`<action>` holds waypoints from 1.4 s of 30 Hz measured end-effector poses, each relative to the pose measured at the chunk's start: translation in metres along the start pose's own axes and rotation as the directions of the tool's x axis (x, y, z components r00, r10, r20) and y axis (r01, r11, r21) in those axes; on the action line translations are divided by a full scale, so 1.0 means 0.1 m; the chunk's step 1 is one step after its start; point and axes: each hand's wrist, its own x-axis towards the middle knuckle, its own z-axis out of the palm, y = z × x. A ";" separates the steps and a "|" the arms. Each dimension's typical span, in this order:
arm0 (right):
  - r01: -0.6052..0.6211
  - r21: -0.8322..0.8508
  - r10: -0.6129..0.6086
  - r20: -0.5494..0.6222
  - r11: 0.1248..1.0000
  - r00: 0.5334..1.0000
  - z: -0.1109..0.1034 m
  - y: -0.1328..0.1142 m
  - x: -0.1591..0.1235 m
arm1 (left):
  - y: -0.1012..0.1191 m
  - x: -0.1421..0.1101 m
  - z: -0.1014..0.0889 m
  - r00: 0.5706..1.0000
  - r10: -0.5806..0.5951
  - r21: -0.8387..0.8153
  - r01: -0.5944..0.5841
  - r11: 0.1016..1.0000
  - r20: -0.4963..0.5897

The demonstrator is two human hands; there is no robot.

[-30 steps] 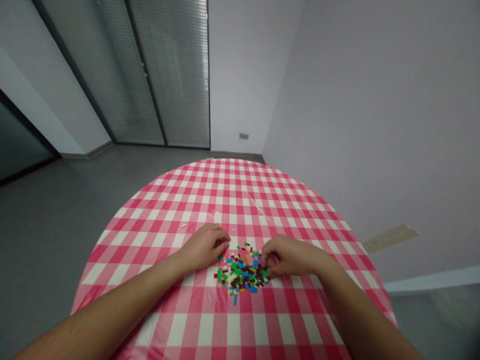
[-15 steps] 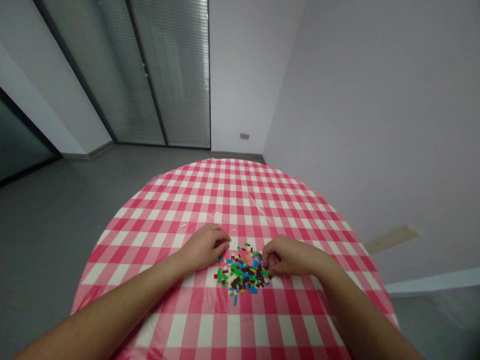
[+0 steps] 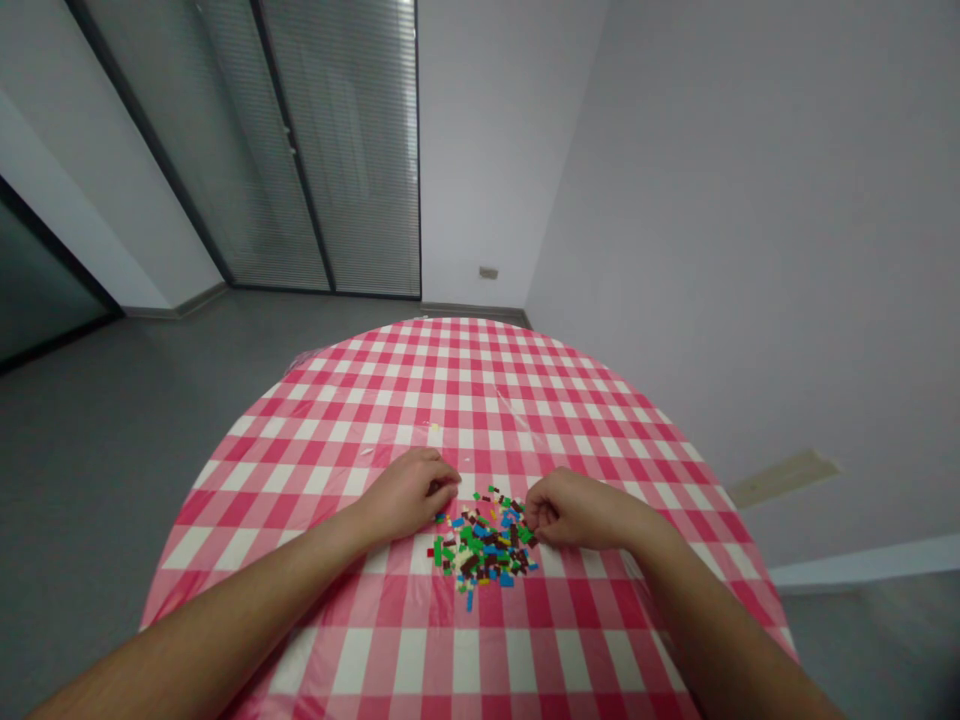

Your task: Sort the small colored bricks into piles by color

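Our small plastic bricks point(image 3: 484, 547) lie heaped on the red-checked worktop point(image 3: 420, 400), between our hands. The curled fingers point(image 3: 450, 482) of our left hand point(image 3: 405, 495) rest just beside the heap. Those of our right hand point(image 3: 577, 510) curl at its right edge; whether they grip a brick, we cannot tell.

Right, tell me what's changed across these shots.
The right hand has drawn back slightly, away from the edge of the pile of small plastic bricks; whether it took any is hidden. The left hand stayed at the pile's upper left, and the checked tablecloth looks unchanged.
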 end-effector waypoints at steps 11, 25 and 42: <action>0.004 -0.035 -0.004 -0.002 0.999 1.000 0.00 -0.04 0.01 | 0.00 0.01 0.00 1.000 0.007 0.006 -0.007 1.000 0.001; 0.060 -0.018 -0.061 -0.046 0.998 0.997 -0.01 -0.04 0.03 | -0.01 0.01 0.00 1.000 0.007 -0.001 -0.007 1.000 -0.003; 0.081 0.126 -0.046 -0.260 0.989 0.965 0.03 0.03 0.09 | 0.00 0.00 -0.01 1.000 0.022 0.010 -0.022 1.000 0.003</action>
